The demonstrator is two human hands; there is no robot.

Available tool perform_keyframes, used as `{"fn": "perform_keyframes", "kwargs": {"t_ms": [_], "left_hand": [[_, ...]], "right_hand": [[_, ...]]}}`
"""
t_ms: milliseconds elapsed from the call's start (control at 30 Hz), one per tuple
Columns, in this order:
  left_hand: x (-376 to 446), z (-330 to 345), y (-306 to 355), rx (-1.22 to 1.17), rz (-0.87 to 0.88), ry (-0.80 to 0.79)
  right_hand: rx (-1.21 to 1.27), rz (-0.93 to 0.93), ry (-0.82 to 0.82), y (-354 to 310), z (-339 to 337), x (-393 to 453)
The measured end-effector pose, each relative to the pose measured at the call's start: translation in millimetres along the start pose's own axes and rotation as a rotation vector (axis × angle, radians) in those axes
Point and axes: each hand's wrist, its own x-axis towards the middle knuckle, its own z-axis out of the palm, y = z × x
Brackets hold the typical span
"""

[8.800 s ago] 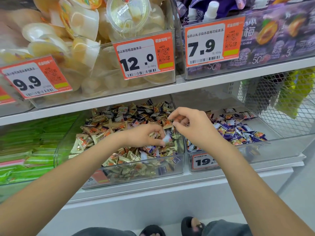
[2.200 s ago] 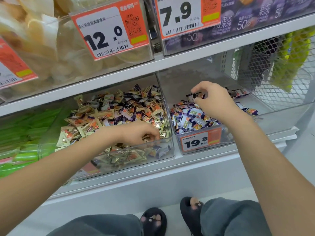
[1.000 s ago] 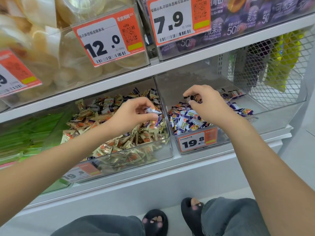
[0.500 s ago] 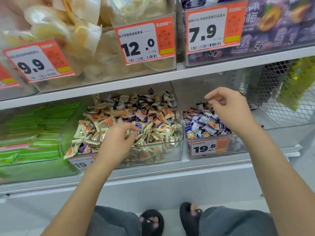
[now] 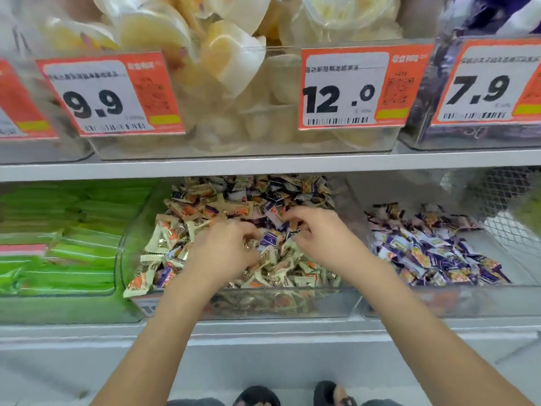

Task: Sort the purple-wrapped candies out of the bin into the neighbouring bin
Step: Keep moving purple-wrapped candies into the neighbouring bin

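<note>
1. Purple candies: a few lie mixed into the beige/orange pile in the mixed bin point(image 5: 349, 300). The clearest is the purple candy point(image 5: 270, 238), on top of the heap between the two hands. More purple ones sit toward the back and at the front-left of the pile.
2. Handling, my guess: light, small, crinkly foil-type wrap, a bit slick, with a firm core. Not fragile. Best hold is a fingertip pinch on the crimped end, or across the body. They sit loose, so neighbours may slide or lift along with one.
3. Left hand point(image 5: 225, 253): down on the pile just left of that candy, fingers curled into the wrappers. Cannot tell whether it actually has one; the frame is blurred there.
4. Right hand point(image 5: 319, 235): over the right-centre of the pile, fingers curled, tips close together at a purple wrapper near the thumb. Looks like a pinch, but cannot confirm.
5. Purple bin point(image 5: 497, 303): the target, directly right of the mixed bin, walls adjacent. Already holds a layer of purple candies, with bare floor at back right.
6. Progress, judged: partway. Purple is still visible in the mix, some likely buried.
7. Around it: green packs point(image 5: 58, 244) in the bin to the left, price tags point(image 5: 351, 89) and jelly cups point(image 5: 228, 54) on the shelf above.
</note>
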Motion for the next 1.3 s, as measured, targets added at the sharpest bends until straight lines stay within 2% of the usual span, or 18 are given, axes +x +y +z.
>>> {"fn": "perform_keyframes", "kwargs": {"t_ms": [167,333,533,667,833,933,1067,1167,1300], "left_hand": [[-3,4,-18,0.098,0.04,0.034],[-6,3,-22,0.101,0.031,0.105],[-10,6,-24,0.051,-0.004,0.045],[-13,8,-20,0.045,-0.005,0.044],[-16,6,-25,-0.006,-0.029,0.046],[-22,5,-25,-0.015,-0.034,0.067],[-21,5,-22,0.0,-0.032,0.074],[-21,6,-21,0.032,-0.011,0.064],[-25,9,-19,0.045,0.022,0.093]], "right_hand": [[-0.021,-0.035,-0.074,-7,24,28],[-0.113,-0.077,-0.059,-2,36,31],[-0.163,-0.076,-0.169,3,40,32],[-0.289,-0.097,-0.146,-1,48,33],[-0.247,-0.185,-0.178,-1,48,33],[-0.157,-0.16,-0.216,1,49,33],[-0.157,-0.13,-0.228,2,42,30],[-0.076,-0.072,-0.158,-3,25,25],[0.068,-0.015,0.119,-10,-10,9]]}}
